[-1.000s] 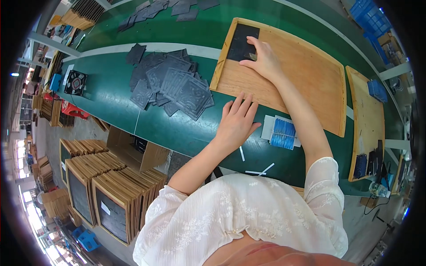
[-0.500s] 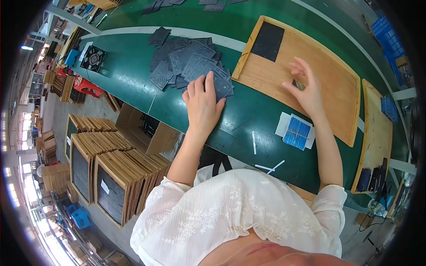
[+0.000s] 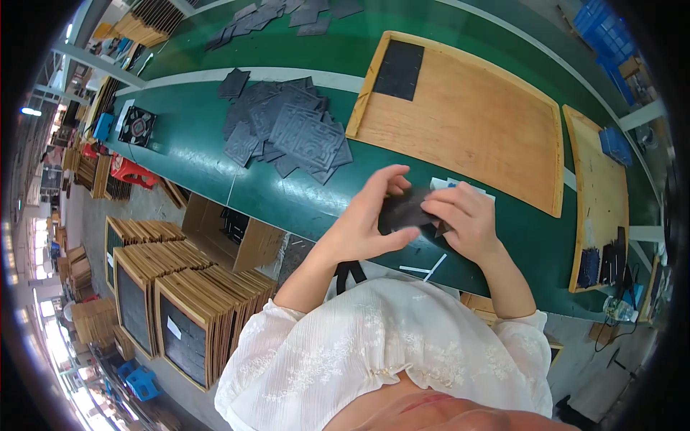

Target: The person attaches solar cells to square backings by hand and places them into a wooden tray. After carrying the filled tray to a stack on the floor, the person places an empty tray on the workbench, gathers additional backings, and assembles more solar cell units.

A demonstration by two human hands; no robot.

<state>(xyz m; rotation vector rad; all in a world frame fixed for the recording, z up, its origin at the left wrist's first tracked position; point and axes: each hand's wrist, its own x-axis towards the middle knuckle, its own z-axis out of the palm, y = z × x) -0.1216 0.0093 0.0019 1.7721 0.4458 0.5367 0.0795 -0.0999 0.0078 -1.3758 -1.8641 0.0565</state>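
Observation:
A thin dark grey square sheet [image 3: 404, 210], blurred by motion, is held up over the near side of the green bench. My left hand [image 3: 363, 219] grips its left side, thumb at the near edge and fingers curled at the far one. On the right side, the bent fingers of my right hand [image 3: 466, 219] close over the sheet. White backing paper with blue strips [image 3: 451, 184] lies just behind my right hand, mostly hidden. To the left is a loose heap of similar dark sheets [image 3: 305, 136] with raised maze-like lines.
Beyond my hands lies a wood-framed board [image 3: 474, 115] with one dark sheet [image 3: 399, 70] in its far left corner. A second framed board [image 3: 600, 194] stands at right. White strips [image 3: 435, 267] rest near me. Stacked frames [image 3: 194, 309] and a cardboard box [image 3: 251, 241] sit below left.
My left hand has left the heap and moved right and nearer with a dark sheet. My right hand has come down from over the board and closed on that sheet.

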